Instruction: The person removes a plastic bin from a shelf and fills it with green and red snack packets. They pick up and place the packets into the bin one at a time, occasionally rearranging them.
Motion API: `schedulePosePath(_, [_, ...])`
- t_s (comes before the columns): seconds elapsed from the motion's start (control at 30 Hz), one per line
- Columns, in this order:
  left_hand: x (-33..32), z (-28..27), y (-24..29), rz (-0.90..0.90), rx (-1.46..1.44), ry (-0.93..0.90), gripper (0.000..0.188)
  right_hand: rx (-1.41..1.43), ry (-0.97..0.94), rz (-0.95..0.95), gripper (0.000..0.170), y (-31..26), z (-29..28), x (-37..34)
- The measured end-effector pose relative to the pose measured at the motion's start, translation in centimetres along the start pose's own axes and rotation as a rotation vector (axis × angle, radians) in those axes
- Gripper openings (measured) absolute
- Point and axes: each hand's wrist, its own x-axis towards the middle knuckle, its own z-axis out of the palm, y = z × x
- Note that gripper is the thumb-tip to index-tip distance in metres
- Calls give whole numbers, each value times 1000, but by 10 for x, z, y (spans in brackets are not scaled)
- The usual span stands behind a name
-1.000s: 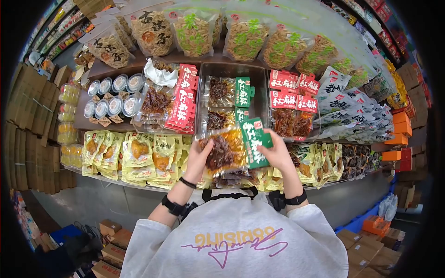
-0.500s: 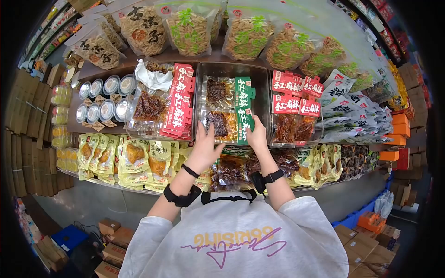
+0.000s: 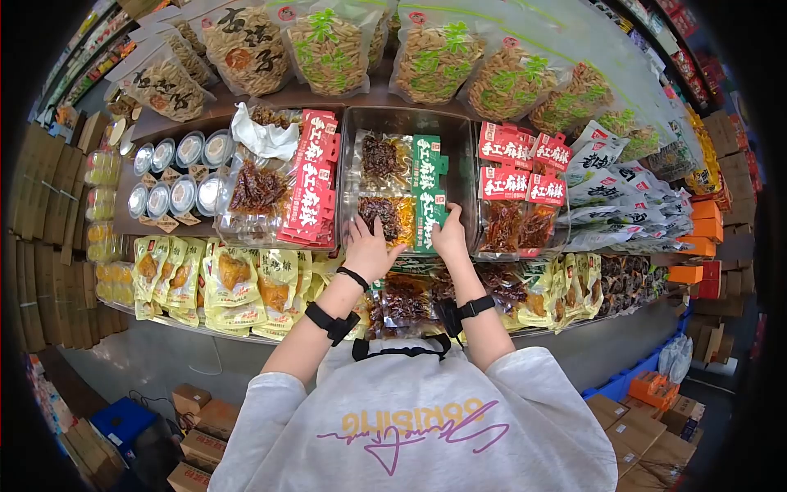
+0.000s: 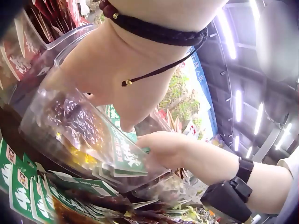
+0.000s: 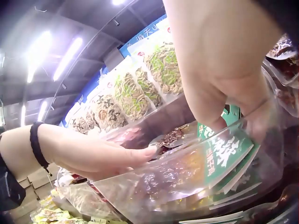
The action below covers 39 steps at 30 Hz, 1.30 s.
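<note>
In the head view, the pack point(image 3: 379, 220) lies in the near part of the middle bin point(image 3: 455, 127), just in front of another pack point(image 3: 384, 160); the left hand point(image 3: 371, 248) rests on it, fingers spread and ungripping, and the right hand point(image 3: 451, 235) touches its green card point(image 3: 428, 217). The left wrist view shows stacked cards inside the clear wall; squaring their edges gently would suit. In the right wrist view, thumb and fingers straddle the card edges, but I cannot tell whether they pinch; light, even pressure should avoid bending them.
</note>
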Motion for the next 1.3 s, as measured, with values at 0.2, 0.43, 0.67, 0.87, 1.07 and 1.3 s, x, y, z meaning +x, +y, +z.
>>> schedulePosePath(0.2, [1, -5, 4, -23, 16, -15, 86, -198, -137, 82, 54, -9, -2, 4])
schedulePosePath(0.43, [44, -22, 27, 236, 131, 374, 49, -177, -169, 73, 51, -10, -5, 7])
schedulePosePath(0.67, [143, -23, 50, 636, 375, 217, 43, -159, -56, -16, 47, -17, -11, -13])
schedulePosePath(0.87, [168, -29, 70, 676, 743, 85, 25, -92, -63, -87, 56, -6, -7, -12])
schedulePosePath(1.07, [166, -48, 64, 647, 649, 126, 46, -116, -168, 21, 73, -5, -3, -2])
schedulePosePath(1.3, [167, -46, 68, 688, 694, 96, 46, -177, -254, 125, 84, -2, 7, 5])
